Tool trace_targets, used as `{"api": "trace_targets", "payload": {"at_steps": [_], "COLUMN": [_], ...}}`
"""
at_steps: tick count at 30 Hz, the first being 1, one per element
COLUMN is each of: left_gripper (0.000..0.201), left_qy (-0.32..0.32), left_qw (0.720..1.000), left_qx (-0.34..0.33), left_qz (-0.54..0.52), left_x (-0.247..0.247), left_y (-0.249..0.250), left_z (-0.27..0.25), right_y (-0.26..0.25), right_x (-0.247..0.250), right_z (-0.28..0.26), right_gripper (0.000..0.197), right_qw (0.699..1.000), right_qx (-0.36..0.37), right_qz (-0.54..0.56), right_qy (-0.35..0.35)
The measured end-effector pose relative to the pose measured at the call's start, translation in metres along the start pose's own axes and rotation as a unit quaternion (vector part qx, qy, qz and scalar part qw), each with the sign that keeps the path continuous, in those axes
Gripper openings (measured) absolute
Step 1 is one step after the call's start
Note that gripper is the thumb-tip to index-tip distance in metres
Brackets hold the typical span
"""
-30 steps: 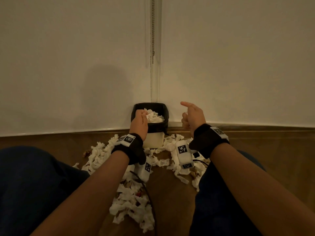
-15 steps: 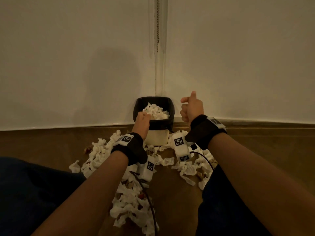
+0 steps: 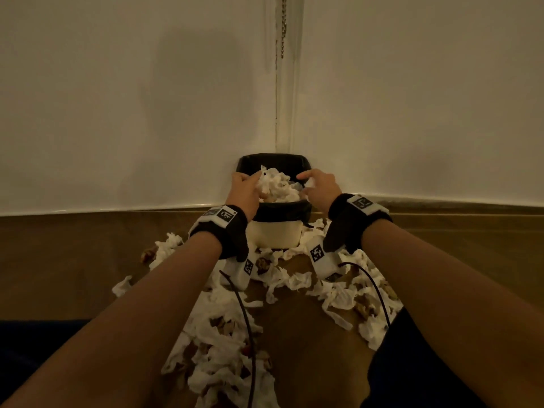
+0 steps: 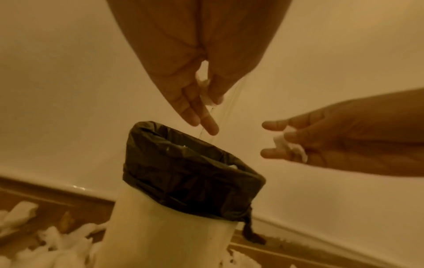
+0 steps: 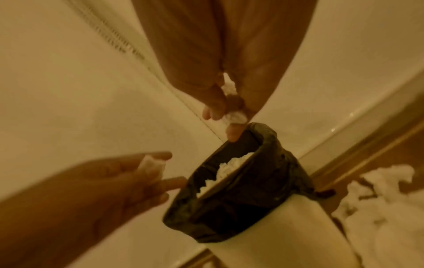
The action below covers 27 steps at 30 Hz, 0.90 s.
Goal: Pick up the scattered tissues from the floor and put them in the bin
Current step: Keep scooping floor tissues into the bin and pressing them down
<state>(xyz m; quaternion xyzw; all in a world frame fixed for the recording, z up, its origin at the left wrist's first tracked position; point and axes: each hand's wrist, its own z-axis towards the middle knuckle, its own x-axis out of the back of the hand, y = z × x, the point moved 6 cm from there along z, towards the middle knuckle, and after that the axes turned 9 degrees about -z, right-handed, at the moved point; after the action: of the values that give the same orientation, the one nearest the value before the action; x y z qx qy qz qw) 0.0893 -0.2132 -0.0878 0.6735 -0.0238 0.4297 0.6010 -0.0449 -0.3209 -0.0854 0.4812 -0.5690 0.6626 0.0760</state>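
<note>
A white bin [image 3: 275, 235] with a black liner [image 4: 188, 172] stands in the wall corner, heaped with white tissues [image 3: 278, 187]. My left hand [image 3: 250, 184] hovers over the bin's left rim and pinches a tissue wad [image 5: 151, 166] between thumb and fingers. Over the right rim, my right hand [image 3: 309, 184] pinches another small tissue [image 5: 234, 114], its fingertips just above the liner edge. The right hand [image 4: 286, 141] and its tissue [image 4: 290, 145] also show in the left wrist view. Many crumpled tissues [image 3: 223, 343] lie scattered on the wooden floor in front of the bin.
White walls meet just behind the bin, with a bead chain [image 3: 283, 28] hanging in the corner. More tissues [image 3: 347, 295] mixed with brown scraps lie to the right. My dark-clad knees [image 3: 412, 363] flank the pile. Thin cables run from the wrist bands.
Both hands have come together over the bin's mouth. The right hand swung in from the bin's right side. The bin looks larger in the head view now.
</note>
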Motion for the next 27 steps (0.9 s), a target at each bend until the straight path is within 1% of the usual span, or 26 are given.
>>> {"api": "trace_targets", "payload": {"at_steps": [2, 4, 6, 8, 9, 10, 11, 14, 15, 16, 17, 18, 19, 20, 21, 23, 25, 27], "left_gripper": [0.038, 0.026, 0.014, 0.006, 0.003, 0.005, 0.009, 0.022, 0.026, 0.029, 0.029, 0.028, 0.028, 0.028, 0.029, 0.033, 0.032, 0.029], "left_qy": [0.01, 0.044, 0.058, 0.049, 0.041, 0.032, 0.019, -0.029, -0.047, -0.068, -0.089, -0.109, -0.122, -0.123, -0.115, -0.07, 0.006, 0.08], "left_qw": [0.999, 0.996, 0.992, 0.99, 0.989, 0.988, 0.986, 0.974, 0.968, 0.959, 0.947, 0.933, 0.924, 0.923, 0.926, 0.939, 0.957, 0.968], "left_qx": [-0.023, -0.044, -0.051, -0.059, -0.06, -0.059, -0.056, -0.051, -0.055, -0.061, -0.069, -0.071, -0.066, -0.054, -0.041, -0.044, -0.072, -0.098], "left_qz": [0.046, 0.068, 0.099, 0.121, 0.13, 0.14, 0.153, 0.218, 0.241, 0.268, 0.302, 0.336, 0.357, 0.362, 0.356, 0.334, 0.283, 0.218], "left_x": [0.002, 0.007, 0.008, 0.002, -0.002, -0.006, -0.011, -0.027, -0.032, -0.037, -0.041, -0.045, -0.046, -0.046, -0.044, -0.039, -0.031, -0.023], "left_y": [-0.004, -0.007, -0.011, -0.016, -0.018, -0.021, -0.024, -0.031, -0.033, -0.034, -0.036, -0.038, -0.039, -0.039, -0.038, -0.033, -0.027, -0.024], "left_z": [0.006, 0.01, 0.015, 0.02, 0.024, 0.027, 0.031, 0.036, 0.035, 0.033, 0.032, 0.03, 0.029, 0.027, 0.025, 0.021, 0.012, -0.001], "right_y": [-0.002, -0.003, -0.006, -0.01, -0.013, -0.016, -0.019, -0.022, -0.021, -0.019, -0.015, -0.011, -0.008, -0.006, -0.006, -0.01, -0.016, -0.02], "right_x": [-0.001, -0.001, -0.002, -0.008, -0.013, -0.019, -0.025, -0.046, -0.054, -0.062, -0.069, -0.073, -0.076, -0.077, -0.076, -0.071, -0.061, -0.047], "right_z": [0.008, 0.014, 0.018, 0.023, 0.026, 0.029, 0.03, 0.027, 0.025, 0.022, 0.021, 0.02, 0.02, 0.021, 0.021, 0.021, 0.021, 0.02], "right_gripper": [0.039, 0.042, 0.036, 0.024, 0.017, 0.013, 0.014, 0.032, 0.038, 0.043, 0.047, 0.049, 0.049, 0.047, 0.046, 0.042, 0.039, 0.037], "right_qw": [0.998, 0.995, 0.991, 0.988, 0.986, 0.982, 0.977, 0.963, 0.95, 0.93, 0.907, 0.892, 0.887, 0.891, 0.898, 0.908, 0.91, 0.915], "right_qx": [0.034, 0.051, 0.06, 0.075, 0.085, 0.096, 0.105, 0.129, 0.148, 0.161, 0.166, 0.166, 0.163, 0.158, 0.155, 0.155, 0.166, 0.166], "right_qz": [-0.002, 0.003, -0.025, -0.072, -0.102, -0.138, -0.173, -0.235, -0.275, -0.329, -0.383, -0.415, -0.425, -0.417, -0.404, -0.384, -0.38, -0.36], "right_qy": [0.049, 0.091, 0.114, 0.114, 0.101, 0.084, 0.063, 0.0, -0.021, -0.042, -0.059, -0.069, -0.076, -0.079, -0.078, -0.058, -0.004, 0.076]}}
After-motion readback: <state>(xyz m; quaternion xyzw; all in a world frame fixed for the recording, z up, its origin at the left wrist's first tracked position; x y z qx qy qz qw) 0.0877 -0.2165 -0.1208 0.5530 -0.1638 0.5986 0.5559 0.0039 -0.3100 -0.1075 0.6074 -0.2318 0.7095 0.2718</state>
